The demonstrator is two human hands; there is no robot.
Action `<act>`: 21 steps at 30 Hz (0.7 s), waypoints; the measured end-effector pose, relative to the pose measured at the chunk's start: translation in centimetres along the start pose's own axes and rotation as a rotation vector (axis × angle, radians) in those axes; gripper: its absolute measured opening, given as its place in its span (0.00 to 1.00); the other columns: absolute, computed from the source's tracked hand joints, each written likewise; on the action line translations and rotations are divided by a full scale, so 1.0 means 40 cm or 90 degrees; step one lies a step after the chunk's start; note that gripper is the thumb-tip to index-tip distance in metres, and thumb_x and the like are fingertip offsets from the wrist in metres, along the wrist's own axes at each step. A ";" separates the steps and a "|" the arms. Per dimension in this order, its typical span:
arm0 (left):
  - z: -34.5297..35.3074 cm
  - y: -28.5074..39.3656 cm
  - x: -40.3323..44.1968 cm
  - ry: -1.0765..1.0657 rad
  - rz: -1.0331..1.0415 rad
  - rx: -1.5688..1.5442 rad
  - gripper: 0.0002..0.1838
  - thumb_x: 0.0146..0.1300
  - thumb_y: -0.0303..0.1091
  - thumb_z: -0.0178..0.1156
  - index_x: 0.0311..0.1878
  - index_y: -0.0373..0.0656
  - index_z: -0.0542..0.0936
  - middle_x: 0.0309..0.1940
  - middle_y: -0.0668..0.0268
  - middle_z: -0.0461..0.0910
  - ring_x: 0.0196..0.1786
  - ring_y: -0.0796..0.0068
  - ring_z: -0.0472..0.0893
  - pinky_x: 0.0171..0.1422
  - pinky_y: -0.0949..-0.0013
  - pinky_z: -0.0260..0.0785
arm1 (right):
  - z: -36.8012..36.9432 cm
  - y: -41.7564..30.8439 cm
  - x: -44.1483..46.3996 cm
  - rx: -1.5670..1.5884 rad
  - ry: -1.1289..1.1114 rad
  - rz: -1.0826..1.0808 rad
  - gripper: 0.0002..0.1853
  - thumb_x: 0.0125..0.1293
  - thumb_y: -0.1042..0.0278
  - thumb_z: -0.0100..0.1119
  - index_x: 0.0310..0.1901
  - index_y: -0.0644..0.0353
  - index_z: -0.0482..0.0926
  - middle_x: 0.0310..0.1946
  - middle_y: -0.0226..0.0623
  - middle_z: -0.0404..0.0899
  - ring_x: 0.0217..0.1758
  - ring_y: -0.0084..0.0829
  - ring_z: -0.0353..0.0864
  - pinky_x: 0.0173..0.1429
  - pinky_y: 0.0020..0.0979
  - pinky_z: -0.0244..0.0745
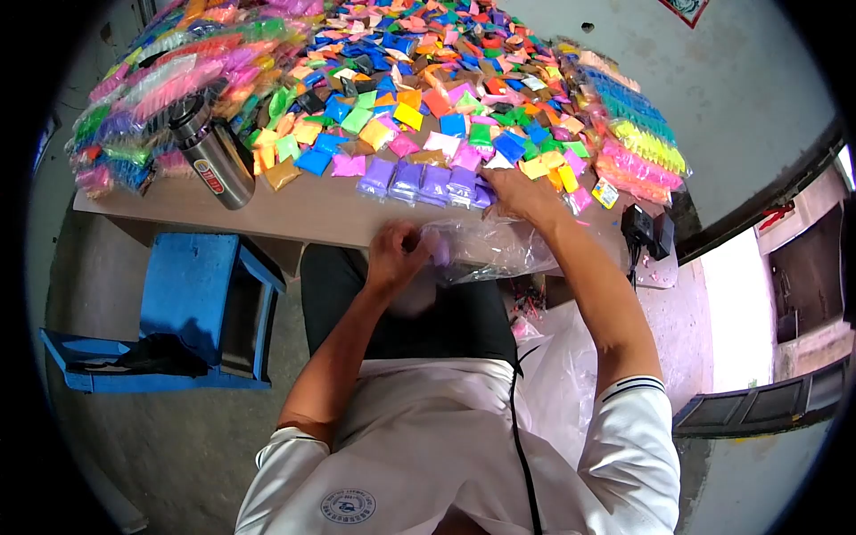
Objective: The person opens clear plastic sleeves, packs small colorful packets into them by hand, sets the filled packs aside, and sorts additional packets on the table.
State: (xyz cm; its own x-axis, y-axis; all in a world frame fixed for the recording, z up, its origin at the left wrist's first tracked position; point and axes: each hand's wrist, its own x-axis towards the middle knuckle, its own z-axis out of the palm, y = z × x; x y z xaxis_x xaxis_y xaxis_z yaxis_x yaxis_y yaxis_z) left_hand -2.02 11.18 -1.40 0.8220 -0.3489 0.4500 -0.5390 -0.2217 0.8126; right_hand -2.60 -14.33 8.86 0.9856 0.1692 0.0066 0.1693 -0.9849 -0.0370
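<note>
Below the table's front edge, my left hand (397, 257) is closed with curled fingers at a small purple packet (440, 251), partly blurred. The packet lies at the left end of a clear plastic bag (499, 248). My right hand (524, 196) is over the table edge, its fingers bent and closed on the bag's upper part. Its fingertips reach the right end of a row of purple packets (434, 184), which lie side by side along the front of the table. What is under the right fingers is partly hidden.
Loose colourful packets (419, 98) cover the table (303, 209). Filled clear bags are stacked left (165, 89) and right (637, 134). A steel thermos (218, 165) stands at left; black adapters (646, 227) lie at right. A blue chair (187, 285) is beside my legs.
</note>
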 end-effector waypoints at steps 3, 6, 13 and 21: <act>0.003 0.007 0.004 0.020 0.027 0.012 0.22 0.61 0.48 0.67 0.27 0.37 0.74 0.21 0.65 0.68 0.27 0.71 0.68 0.33 0.64 0.62 | 0.023 0.014 0.025 -0.024 -0.049 0.028 0.30 0.53 0.67 0.67 0.59 0.61 0.71 0.48 0.52 0.81 0.54 0.49 0.80 0.55 0.47 0.77; -0.001 0.007 0.003 0.008 0.034 0.008 0.21 0.62 0.47 0.66 0.27 0.37 0.75 0.21 0.65 0.68 0.27 0.72 0.68 0.33 0.65 0.62 | 0.012 0.019 0.024 -0.043 -0.078 0.098 0.35 0.50 0.60 0.73 0.60 0.58 0.72 0.50 0.51 0.81 0.56 0.49 0.80 0.57 0.46 0.77; 0.002 0.027 -0.004 -0.006 -0.038 -0.031 0.17 0.65 0.41 0.63 0.29 0.37 0.75 0.19 0.66 0.69 0.24 0.74 0.68 0.30 0.65 0.62 | -0.021 0.093 -0.023 0.167 -0.004 0.224 0.25 0.55 0.54 0.66 0.49 0.64 0.80 0.48 0.52 0.82 0.53 0.51 0.81 0.58 0.42 0.75; 0.000 0.014 -0.002 -0.030 -0.064 -0.039 0.18 0.65 0.39 0.63 0.24 0.38 0.73 0.17 0.68 0.67 0.23 0.76 0.67 0.28 0.66 0.60 | -0.231 0.022 -0.177 0.607 0.251 0.229 0.14 0.58 0.63 0.57 0.37 0.68 0.81 0.24 0.32 0.79 0.24 0.21 0.77 0.30 0.23 0.71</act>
State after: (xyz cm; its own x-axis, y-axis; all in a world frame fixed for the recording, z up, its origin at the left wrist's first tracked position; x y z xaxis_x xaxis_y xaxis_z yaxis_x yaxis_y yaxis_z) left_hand -2.36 11.09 -0.99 0.8612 -0.3698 0.3487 -0.4410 -0.2026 0.8744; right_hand -9.44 -16.76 18.00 0.9370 -0.3140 0.1534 -0.0310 -0.5119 -0.8585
